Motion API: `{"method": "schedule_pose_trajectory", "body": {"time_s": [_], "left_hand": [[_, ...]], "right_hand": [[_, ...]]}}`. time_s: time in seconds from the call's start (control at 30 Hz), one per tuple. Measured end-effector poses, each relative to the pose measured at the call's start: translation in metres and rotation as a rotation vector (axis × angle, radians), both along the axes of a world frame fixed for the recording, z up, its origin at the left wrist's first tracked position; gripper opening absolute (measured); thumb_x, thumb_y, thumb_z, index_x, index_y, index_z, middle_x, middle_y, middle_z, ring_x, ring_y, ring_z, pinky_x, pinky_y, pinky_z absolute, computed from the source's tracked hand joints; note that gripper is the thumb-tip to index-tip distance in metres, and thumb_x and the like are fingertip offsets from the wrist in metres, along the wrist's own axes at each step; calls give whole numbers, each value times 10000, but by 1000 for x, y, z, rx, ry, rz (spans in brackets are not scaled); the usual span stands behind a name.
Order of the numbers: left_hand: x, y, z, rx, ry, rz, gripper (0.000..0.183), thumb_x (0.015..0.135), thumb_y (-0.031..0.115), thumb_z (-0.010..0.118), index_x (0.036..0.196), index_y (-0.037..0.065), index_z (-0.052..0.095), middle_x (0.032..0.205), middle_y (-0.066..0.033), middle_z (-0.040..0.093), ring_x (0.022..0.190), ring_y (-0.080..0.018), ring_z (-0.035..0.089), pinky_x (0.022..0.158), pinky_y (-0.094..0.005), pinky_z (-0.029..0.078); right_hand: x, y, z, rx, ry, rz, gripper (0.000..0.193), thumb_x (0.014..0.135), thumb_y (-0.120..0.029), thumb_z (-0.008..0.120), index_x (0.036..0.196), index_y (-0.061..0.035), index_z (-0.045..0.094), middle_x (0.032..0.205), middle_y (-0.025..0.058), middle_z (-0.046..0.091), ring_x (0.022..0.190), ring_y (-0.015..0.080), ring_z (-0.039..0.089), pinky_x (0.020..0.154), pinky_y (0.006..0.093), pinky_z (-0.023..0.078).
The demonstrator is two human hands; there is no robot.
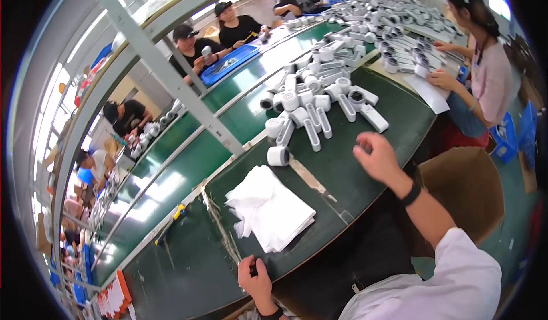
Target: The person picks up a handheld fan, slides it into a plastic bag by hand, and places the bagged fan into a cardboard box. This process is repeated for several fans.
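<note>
My right hand (378,159) is above the green table, a little short of a white handled device (374,118) at the near edge of a heap. Its fingers are loosely bent and apart, with nothing visible in them. My left hand (255,279) is at the table's near edge, thumb and fingers apart, holding nothing I can see. Between the hands lies a stack of thin white sheets or bags (277,214), crumpled at its far left. Just beyond it sits a single white round-headed piece (278,156) with a dark end. The heaped devices (305,106) have round heads and straight handles.
A yellow and black hand tool (171,224) lies left on the green table (182,268). An open cardboard box (465,183) stands at right. A person in pink (485,86) handles devices there. Others work across the belt, near a blue tray (229,65). A metal post (171,75) rises left.
</note>
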State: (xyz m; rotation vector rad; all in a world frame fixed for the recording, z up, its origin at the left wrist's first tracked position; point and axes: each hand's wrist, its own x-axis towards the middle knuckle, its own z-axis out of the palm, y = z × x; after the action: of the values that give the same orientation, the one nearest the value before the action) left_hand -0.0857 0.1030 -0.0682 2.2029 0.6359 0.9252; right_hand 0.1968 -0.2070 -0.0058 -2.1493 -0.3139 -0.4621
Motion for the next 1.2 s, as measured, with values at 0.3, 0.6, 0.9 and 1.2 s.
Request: {"method": "schedule_pose_trajectory", "body": {"time_s": [0.3,0.6,0.9,1.2], "left_hand": [[0,-2,3,-181,-55,31,151,834,32,663,976,-17,646,832,-65,633,701,-130,573,637,-262,475],[5,-7,39,-201,-28,-101,187,861,49,660,1042,2,653,959,-52,656,850,-126,599,713,-253,480],[93,-59,84,459,129,-446,211,786,128,725,980,55,685,951,-107,674,934,-307,605,808,-399,464],[103,-43,65,491,315,-369,133,816,208,701,889,96,697,849,-43,649,873,-271,572,777,-397,403]], "right_hand": [[107,-56,-24,-507,262,-271,668,752,-347,700,1314,-53,490,1189,186,580,1135,360,538,923,448,476],[55,-61,6,1032,640,309,406,885,-140,578,1259,0,501,951,88,639,787,158,636,603,287,530],[-61,12,-19,1093,881,710,432,729,32,552,1161,23,528,832,94,595,634,220,627,601,350,518],[-73,28,-32,886,896,704,384,757,12,565,1139,29,531,773,74,594,584,187,601,578,328,499]]}}
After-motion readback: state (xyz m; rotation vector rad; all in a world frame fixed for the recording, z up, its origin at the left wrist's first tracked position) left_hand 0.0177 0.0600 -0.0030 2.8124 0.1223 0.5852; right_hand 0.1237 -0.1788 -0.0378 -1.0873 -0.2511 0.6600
